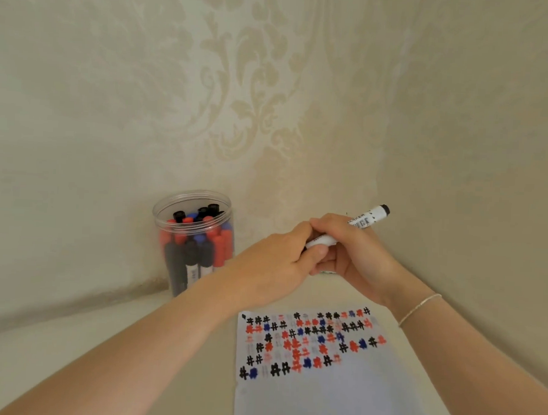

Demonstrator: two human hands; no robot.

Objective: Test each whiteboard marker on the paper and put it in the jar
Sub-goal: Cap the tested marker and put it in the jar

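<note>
Marker (364, 220): gripped by right hand (356, 256), barrel slanting toward 2 o'clock; cap end pinched in left hand (282, 265). Cap: pull or press straight along barrel. Paper (335, 397): 6 o'clock on desk (99, 357). Jar (192, 234): 9 o'clock, nearly full.

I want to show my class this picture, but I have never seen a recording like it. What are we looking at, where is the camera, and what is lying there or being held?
There is no machine here: a person works with two bare hands. The single camera sits on the person's head and looks forward and down. The left hand and the right hand both grip one white whiteboard marker with a black end above the pale surface. On that surface lie a white sheet of paper, covered with black, red and blue test marks, and a clear round plastic jar holding more markers, beside the patterned wall.
</note>
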